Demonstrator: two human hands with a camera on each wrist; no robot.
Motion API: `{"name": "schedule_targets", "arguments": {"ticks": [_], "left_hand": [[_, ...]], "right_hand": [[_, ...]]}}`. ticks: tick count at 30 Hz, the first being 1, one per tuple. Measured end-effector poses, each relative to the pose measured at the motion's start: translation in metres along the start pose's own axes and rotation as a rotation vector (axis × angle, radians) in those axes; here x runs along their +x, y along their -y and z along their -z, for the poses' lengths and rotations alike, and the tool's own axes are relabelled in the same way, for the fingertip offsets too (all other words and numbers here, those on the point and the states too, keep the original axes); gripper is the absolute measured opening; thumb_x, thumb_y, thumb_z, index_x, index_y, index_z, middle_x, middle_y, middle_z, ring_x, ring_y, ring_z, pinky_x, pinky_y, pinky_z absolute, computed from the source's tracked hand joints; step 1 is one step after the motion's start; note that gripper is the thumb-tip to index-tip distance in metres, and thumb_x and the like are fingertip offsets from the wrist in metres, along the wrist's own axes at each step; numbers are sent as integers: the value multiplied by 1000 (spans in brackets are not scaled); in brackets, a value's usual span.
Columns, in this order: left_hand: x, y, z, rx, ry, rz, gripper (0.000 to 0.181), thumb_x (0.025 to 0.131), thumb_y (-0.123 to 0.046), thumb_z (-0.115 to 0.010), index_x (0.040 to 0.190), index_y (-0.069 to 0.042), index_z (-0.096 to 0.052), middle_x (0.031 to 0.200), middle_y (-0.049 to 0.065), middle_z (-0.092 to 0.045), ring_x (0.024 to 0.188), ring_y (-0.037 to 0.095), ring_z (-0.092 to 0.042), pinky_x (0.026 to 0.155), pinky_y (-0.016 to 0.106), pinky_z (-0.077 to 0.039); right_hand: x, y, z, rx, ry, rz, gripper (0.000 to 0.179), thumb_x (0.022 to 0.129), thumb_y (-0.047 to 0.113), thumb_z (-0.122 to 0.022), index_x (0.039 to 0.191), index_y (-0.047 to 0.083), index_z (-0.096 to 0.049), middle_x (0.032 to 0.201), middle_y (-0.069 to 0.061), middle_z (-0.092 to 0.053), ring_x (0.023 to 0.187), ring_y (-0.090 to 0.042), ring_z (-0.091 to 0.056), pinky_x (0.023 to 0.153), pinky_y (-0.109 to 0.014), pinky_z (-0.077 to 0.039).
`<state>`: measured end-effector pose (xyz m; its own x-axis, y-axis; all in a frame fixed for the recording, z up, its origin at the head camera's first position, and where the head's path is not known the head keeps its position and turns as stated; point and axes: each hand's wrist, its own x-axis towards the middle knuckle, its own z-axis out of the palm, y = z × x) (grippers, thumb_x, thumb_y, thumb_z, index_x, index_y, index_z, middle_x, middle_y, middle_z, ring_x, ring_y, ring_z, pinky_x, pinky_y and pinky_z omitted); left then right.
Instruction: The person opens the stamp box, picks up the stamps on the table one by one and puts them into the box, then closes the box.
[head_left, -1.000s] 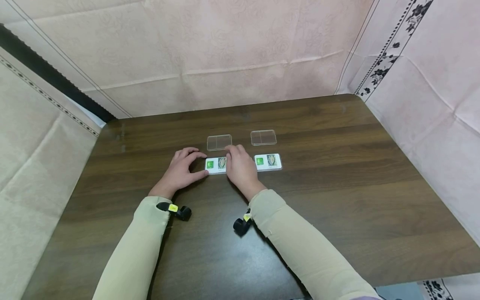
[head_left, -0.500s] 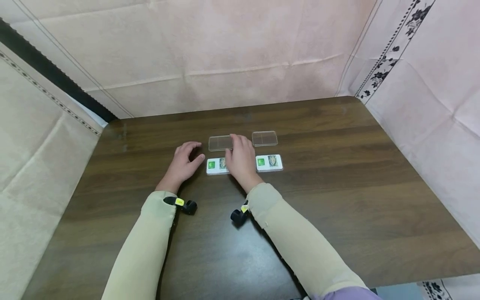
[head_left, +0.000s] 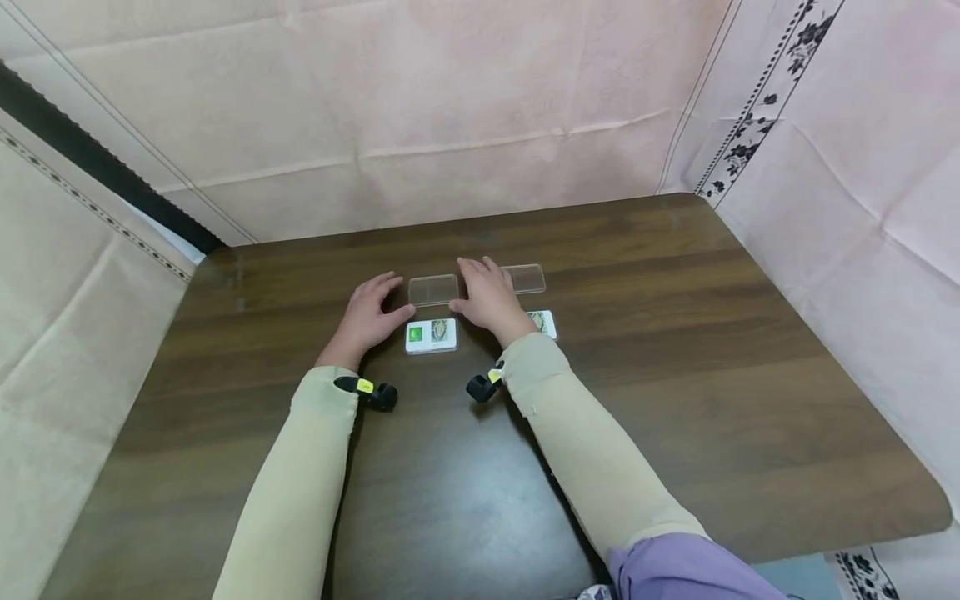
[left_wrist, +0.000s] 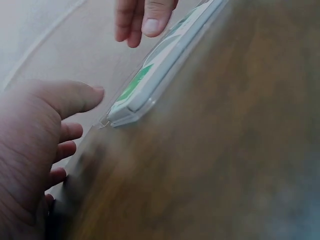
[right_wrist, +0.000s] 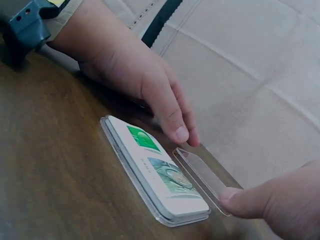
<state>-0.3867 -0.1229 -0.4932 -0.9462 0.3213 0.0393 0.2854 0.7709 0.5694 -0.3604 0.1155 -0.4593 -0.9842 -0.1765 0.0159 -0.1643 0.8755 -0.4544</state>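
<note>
In the head view two white cards with green pictures lie in clear plastic cases: the left case (head_left: 431, 336) shows whole, the right case (head_left: 543, 323) is partly behind my right wrist. A clear plastic lid (head_left: 433, 290) lies beyond the left case. My left hand (head_left: 366, 317) is at its left end, thumb and fingers spread apart. At the lid's other end is my right hand (head_left: 489, 298), fingers stretched forward. In the right wrist view the right thumb (right_wrist: 240, 201) overlaps the near end of the clear lid (right_wrist: 202, 172). Neither hand grips anything.
A second clear lid (head_left: 528, 278) lies beyond the right case, partly covered by the right hand. The brown wooden table (head_left: 712, 400) has its far edge behind the lids. Pale cloth (head_left: 480, 108) hangs beyond it. A black wrist camera (head_left: 384, 397) sits at the left sleeve.
Both hands have moved forward from the left card case to the ends of the clear lid behind it. The left hand has left the case's edge. Cases and lids lie where they were.
</note>
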Motion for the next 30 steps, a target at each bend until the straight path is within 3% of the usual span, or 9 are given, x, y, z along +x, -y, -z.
{"name": "schedule_targets", "arguments": {"ticks": [8, 19, 30], "left_hand": [[7, 0, -1, 59, 52, 1, 70, 98, -43, -62, 156, -12, -38, 167, 11, -20, 153, 39, -9, 122, 57, -1], [11, -10, -1, 113, 52, 22, 62, 99, -40, -61, 154, -18, -44, 167, 9, -22, 154, 38, -9, 122, 57, 1], [9, -6, 1, 100, 51, -27, 58, 100, -39, -63, 151, -17, -48, 168, 8, -19, 154, 38, -8, 121, 58, 0]], "right_hand": [[9, -3, -3, -35, 82, -32, 76, 97, 41, -66, 159, 13, -31, 165, -6, -28, 155, -35, -8, 121, -58, -5], [17, -6, -9, -74, 63, -31, 62, 97, 44, -65, 151, 18, -48, 163, -1, -33, 155, -35, -6, 119, -64, 2], [15, -13, -10, -21, 71, 19, 59, 98, 41, -65, 149, 16, -49, 164, -2, -32, 155, -35, -3, 119, -62, 5]]}}
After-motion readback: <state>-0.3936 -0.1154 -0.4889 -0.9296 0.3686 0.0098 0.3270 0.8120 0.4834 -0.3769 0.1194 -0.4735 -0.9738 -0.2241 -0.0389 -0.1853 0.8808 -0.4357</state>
